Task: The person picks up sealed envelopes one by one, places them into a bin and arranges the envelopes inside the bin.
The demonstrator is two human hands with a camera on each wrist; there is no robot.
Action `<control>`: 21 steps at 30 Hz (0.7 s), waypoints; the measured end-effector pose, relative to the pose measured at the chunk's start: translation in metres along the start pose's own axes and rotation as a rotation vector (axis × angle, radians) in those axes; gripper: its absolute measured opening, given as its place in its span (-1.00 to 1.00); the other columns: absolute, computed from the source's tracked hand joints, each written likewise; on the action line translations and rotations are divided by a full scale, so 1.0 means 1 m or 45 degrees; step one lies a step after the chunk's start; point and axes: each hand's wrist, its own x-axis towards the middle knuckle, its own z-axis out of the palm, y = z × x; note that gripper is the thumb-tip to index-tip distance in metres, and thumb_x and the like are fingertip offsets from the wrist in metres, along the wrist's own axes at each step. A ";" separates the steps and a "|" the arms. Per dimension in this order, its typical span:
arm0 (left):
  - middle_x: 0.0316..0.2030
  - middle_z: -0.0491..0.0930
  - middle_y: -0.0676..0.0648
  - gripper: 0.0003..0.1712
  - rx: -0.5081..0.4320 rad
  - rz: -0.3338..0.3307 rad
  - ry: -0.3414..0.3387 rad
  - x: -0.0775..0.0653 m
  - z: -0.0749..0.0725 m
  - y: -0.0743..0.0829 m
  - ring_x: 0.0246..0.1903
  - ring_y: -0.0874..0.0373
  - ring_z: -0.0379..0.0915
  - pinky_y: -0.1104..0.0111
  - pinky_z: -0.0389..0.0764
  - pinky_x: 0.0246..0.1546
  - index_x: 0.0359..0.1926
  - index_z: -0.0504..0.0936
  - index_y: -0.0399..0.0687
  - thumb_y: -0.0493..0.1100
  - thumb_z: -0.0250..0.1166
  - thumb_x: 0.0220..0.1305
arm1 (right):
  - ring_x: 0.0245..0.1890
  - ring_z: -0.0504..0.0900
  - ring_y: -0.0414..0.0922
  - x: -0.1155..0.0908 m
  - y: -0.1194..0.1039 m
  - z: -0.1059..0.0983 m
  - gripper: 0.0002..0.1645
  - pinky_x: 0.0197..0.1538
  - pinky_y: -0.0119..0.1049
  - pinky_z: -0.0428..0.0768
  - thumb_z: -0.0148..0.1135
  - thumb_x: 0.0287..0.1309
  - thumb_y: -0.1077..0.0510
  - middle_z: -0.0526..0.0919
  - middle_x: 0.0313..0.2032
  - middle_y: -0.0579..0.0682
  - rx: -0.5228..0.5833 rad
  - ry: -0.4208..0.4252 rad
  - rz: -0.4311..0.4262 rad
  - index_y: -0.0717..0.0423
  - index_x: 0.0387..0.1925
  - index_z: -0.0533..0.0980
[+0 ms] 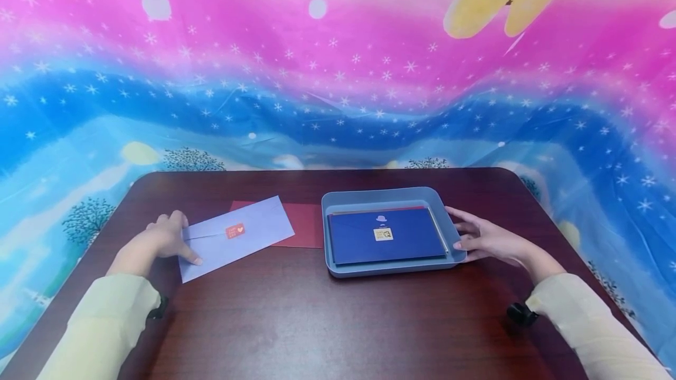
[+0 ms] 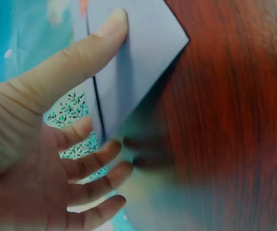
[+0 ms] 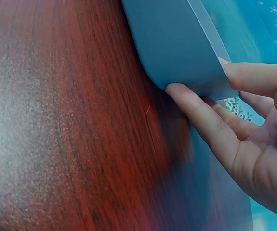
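My left hand point(image 1: 169, 236) pinches the left end of a lavender envelope point(image 1: 259, 233), its thumb laid across the paper. An orange sticker with a white heart point(image 1: 236, 231) seals the flap. In the left wrist view the other fingers spread beside the envelope's point(image 2: 143, 53) edge. My right hand point(image 1: 493, 242) grips the right end of a blue-grey tray point(image 1: 391, 271), with fingertips at its rim and outer wall point(image 3: 181, 43). Inside the tray a dark blue envelope point(image 1: 364, 245) with a gold sticker lies on top of other envelopes, of which only edges show.
A red envelope point(image 1: 308, 227) lies on the dark wood table point(image 1: 338, 333), partly covered by the lavender one and reaching the tray's left side. Behind the table hangs a colourful patterned cloth point(image 1: 338, 104).
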 end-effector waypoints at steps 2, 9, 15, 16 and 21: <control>-0.16 0.40 -0.47 -0.03 -0.106 0.020 0.015 0.001 0.000 -0.001 -0.13 -0.38 0.36 -0.18 0.49 -0.04 -0.03 0.22 -0.50 -0.07 0.72 -0.14 | 0.12 0.62 0.21 0.000 0.000 0.000 0.16 0.02 0.05 0.69 0.30 0.35 0.27 0.01 0.45 0.57 -0.004 0.001 -0.002 0.02 0.65 -0.28; -0.06 0.47 -0.53 -0.30 -0.411 0.069 0.067 0.001 -0.002 -0.005 -0.12 -0.30 0.48 -0.11 0.61 -0.04 0.08 0.32 -0.55 -0.28 0.55 0.11 | 0.12 0.62 0.20 -0.001 -0.001 0.000 0.16 0.02 0.04 0.69 0.29 0.36 0.28 0.00 0.45 0.58 -0.011 -0.009 -0.013 0.04 0.64 -0.30; 0.03 0.57 -0.41 -0.36 -0.763 0.112 0.029 0.001 -0.002 -0.013 -0.12 -0.01 0.61 0.08 0.70 -0.04 0.26 0.36 -0.52 -0.28 0.43 0.31 | 0.11 0.63 0.18 -0.001 0.000 0.000 0.16 0.01 0.03 0.69 0.28 0.37 0.29 0.00 0.44 0.58 -0.004 -0.019 -0.023 0.04 0.64 -0.31; 0.01 0.59 -0.33 -0.38 -0.816 0.124 0.027 0.002 -0.002 -0.015 -0.12 0.05 0.61 0.14 0.71 -0.06 0.28 0.38 -0.48 -0.26 0.41 0.33 | 0.11 0.63 0.19 -0.001 0.000 0.000 0.16 0.01 0.04 0.69 0.28 0.37 0.29 0.00 0.44 0.58 -0.001 -0.020 -0.024 0.04 0.64 -0.31; -0.13 0.68 0.09 -0.67 -1.221 0.225 -0.040 0.003 -0.003 -0.024 -0.17 0.24 0.64 0.36 0.69 -0.16 0.14 0.63 0.10 -0.29 0.31 0.43 | 0.11 0.63 0.20 -0.001 0.000 0.000 0.16 0.02 0.05 0.69 0.28 0.37 0.28 0.01 0.45 0.57 0.005 -0.014 -0.017 0.03 0.65 -0.30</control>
